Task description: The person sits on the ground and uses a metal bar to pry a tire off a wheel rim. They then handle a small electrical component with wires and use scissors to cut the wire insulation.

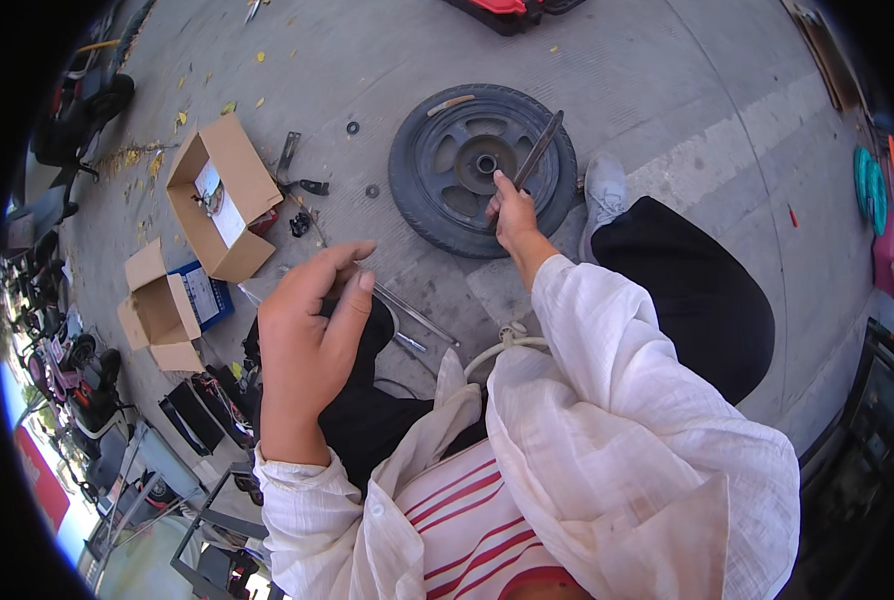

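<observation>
My right hand (510, 212) is closed round a long, dark metal bar (538, 155), held slantwise over the black tyred wheel (448, 220) lying flat on the ground, just beside its hub. A pale stick-like piece (450, 105) rests on the tyre's far side. My left hand (317, 340) is raised lower left of the wheel, fingers loosely bent and apart, with nothing visible in them. Beside it, long metal rods (417, 316) lie on the ground.
Two open cardboard boxes (252, 170) (142, 325), small dark parts (299, 225) and washers (372, 190) lie at left. Scooters (82, 395) line the left edge. A red-and-black case (512, 15) is at the top. Teal, pink and orange items (869, 190) sit at right.
</observation>
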Demonstrator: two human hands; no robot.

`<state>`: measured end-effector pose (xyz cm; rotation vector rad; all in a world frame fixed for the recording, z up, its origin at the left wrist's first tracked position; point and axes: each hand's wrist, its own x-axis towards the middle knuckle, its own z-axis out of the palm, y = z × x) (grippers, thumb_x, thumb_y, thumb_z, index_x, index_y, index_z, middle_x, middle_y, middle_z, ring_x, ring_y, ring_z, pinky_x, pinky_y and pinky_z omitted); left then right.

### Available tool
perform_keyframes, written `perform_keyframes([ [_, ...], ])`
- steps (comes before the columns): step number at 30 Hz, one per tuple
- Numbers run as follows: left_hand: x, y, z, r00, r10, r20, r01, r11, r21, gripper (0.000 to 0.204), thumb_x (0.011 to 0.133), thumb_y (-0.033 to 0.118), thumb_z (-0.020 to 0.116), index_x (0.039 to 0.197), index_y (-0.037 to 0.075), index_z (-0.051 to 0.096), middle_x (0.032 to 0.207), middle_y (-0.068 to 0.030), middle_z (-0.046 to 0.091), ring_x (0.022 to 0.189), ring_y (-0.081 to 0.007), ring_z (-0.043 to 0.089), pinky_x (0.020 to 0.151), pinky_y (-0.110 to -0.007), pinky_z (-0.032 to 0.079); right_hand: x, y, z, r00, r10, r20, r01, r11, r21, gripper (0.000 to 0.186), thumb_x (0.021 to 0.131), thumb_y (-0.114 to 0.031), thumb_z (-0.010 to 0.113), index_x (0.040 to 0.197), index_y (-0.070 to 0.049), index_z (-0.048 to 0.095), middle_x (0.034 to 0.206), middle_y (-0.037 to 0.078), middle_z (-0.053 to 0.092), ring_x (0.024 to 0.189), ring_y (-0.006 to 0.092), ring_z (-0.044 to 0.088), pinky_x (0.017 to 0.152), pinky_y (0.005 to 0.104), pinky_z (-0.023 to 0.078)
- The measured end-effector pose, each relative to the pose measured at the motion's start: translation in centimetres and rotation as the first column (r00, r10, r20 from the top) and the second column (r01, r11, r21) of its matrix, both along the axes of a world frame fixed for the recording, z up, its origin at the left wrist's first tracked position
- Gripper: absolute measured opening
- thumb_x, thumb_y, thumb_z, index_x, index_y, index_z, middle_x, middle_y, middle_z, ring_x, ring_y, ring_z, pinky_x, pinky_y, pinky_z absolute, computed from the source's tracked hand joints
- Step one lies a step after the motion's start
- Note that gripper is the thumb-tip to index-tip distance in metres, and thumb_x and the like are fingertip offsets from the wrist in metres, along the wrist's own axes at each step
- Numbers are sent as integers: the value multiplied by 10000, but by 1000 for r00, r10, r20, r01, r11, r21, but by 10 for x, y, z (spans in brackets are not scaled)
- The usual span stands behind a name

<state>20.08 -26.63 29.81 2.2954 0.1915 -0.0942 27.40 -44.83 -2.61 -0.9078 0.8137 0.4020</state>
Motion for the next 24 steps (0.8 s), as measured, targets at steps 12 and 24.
perform_keyframes([
  [12,0,15,-3,996,26,-90,-29,999,-28,226,888,118,652,1086,9,660,754,-63,614,679,-118,567,655,-261,473,-18,-8,-1,980,142,138,-124,983,-135,270,872,-237,687,705,-94,532,567,-17,462,485,105,417,480,278,328],
  [24,8,47,-71,940,-13,-342,114,954,277,428,876,310,637,1189,19,611,903,-154,689,847,-303,664,777,-383,507,-43,-37,32,890,454,-46,-451,859,-243,262,912,-237,636,721,-122,499,576,-36,432,512,97,411,515,277,342],
])
